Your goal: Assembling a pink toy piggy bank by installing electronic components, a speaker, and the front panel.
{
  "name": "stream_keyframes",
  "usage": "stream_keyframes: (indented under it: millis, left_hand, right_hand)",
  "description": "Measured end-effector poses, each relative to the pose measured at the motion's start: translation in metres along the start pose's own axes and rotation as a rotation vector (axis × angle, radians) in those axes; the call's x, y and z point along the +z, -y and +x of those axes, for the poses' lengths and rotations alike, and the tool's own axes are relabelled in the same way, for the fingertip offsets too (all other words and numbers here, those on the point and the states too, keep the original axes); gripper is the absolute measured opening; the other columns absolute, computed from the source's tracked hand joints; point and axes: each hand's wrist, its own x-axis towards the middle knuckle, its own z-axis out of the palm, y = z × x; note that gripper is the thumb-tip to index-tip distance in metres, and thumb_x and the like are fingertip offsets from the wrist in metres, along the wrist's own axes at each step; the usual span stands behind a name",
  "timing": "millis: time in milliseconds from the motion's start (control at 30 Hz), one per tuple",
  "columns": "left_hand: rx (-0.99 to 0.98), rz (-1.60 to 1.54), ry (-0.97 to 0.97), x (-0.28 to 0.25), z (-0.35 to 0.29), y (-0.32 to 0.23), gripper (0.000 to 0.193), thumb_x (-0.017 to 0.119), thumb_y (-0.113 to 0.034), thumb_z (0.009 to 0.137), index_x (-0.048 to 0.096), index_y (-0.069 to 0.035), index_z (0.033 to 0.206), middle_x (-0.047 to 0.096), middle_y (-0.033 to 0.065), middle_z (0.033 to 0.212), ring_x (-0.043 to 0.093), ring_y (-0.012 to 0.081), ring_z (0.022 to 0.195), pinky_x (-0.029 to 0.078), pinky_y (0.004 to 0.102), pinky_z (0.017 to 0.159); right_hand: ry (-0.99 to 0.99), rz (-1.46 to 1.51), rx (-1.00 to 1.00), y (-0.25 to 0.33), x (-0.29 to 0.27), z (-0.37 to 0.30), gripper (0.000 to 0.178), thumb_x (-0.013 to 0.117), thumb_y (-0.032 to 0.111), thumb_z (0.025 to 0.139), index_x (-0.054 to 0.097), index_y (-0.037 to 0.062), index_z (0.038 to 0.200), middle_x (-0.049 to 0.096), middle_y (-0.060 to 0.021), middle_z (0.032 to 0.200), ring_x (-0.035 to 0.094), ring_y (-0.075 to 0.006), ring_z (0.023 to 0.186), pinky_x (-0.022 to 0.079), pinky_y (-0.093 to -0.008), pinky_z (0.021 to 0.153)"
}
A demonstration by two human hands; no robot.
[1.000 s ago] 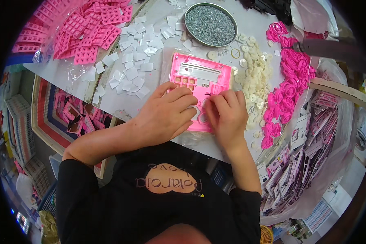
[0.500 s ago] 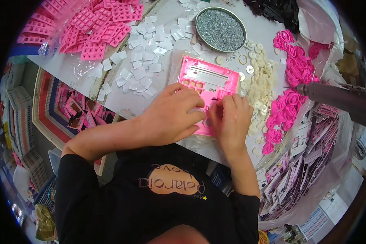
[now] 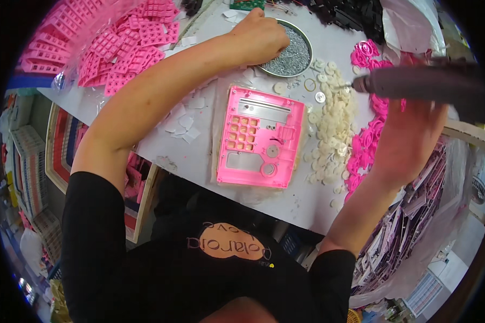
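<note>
Curls left hand narrow over screws in tin beyond pink casing; cannot tell whether pinching any. Has right hand at screwdriver right of casing; cannot make out grip. Rests casing on table, hollow side up, likely for access inside, with pale discs just right of it, presumably for reach.

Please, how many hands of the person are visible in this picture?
2: the left hand, at the round tray of screws; the right hand, behind the electric screwdriver, its fingers partly hidden.
</note>
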Motion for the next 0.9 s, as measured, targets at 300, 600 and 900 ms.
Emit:
stream_keyframes:
  millis: [300,600,900]
  left_hand:
    - [-0.014,0.02,-0.002,-0.007,-0.008,-0.004,0.024,0.063,-0.031,0.09,0.069,-0.008,0.085,0.07,0.0136,0.083,0.068,0.0341,0.086,0.045,0.0523,0.087]
    - [-0.129,-0.318,-0.011,-0.051,-0.03,-0.041,0.019,0.07,-0.029,0.087,0.07,-0.011,0.08,0.07,0.0075,0.079,0.069,0.0276,0.087,0.046,0.0466,0.08]
    - [0.182,-0.655,-0.33,-0.04,-0.152,-0.143,0.02,0.082,-0.022,0.081,0.064,-0.012,0.084,0.06,-0.0001,0.078,0.06,0.0184,0.075,0.043,0.0377,0.083]
  right_hand:
    - [0.181,-0.198,0.224,-0.011,0.032,0.022,0.063,0.081,0.027,0.079,0.058,-0.0058,0.128,0.065,-0.0125,0.106,0.062,-0.0192,0.091,0.048,-0.0316,0.079]
    - [0.107,-0.073,0.366,0.014,0.033,-0.022,0.052,0.069,0.012,0.09,0.049,-0.006,0.134,0.072,-0.0158,0.095,0.07,-0.0237,0.089,0.054,-0.0313,0.081]
    - [0.286,0.431,0.272,0.035,0.055,-0.089,0.04,0.067,0.008,0.09,0.049,0.005,0.126,0.056,-0.0062,0.071,0.053,-0.0178,0.062,0.048,-0.0343,0.058]
